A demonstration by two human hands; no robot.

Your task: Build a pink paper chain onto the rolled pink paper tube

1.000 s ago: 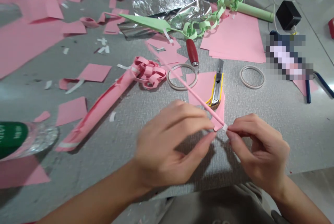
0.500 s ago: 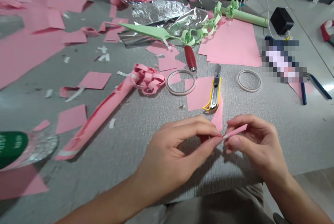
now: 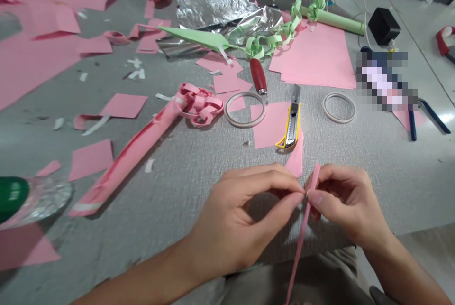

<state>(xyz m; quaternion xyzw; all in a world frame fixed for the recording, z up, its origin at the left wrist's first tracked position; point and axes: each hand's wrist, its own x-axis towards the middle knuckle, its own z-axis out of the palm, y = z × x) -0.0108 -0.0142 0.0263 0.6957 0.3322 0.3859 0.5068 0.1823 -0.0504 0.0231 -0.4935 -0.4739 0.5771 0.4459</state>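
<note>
A long, narrow pink paper strip [image 3: 299,242] stands nearly upright near the table's front edge, its lower end hanging over my lap. My right hand [image 3: 350,198] is closed, thumb and fingers pinching the strip close to its top. Beside it my left hand [image 3: 241,215] is closed too, thumb and fingertips pressed together at the strip's left side. Whatever lies between those left fingertips is too small to make out. Just beyond my hands is a yellow-edged utility knife [image 3: 292,122], its blade end pointing away, with pink paper pieces [image 3: 270,124] under and beside it.
Two tape rolls [image 3: 245,125] lie beyond my hands, near a red-handled tool [image 3: 258,75]. A rolled pink paper tube [image 3: 137,155] with curled loops lies left, by a green-labelled bottle [image 3: 46,200]. Foil [image 3: 216,11], a green paper chain [image 3: 273,44] and a black box [image 3: 384,26] sit farther back.
The pink strip has turned from pointing rightward to nearly upright, and a long length now hangs toward my lap. My right fingers have closed on it. The view has shifted slightly.
</note>
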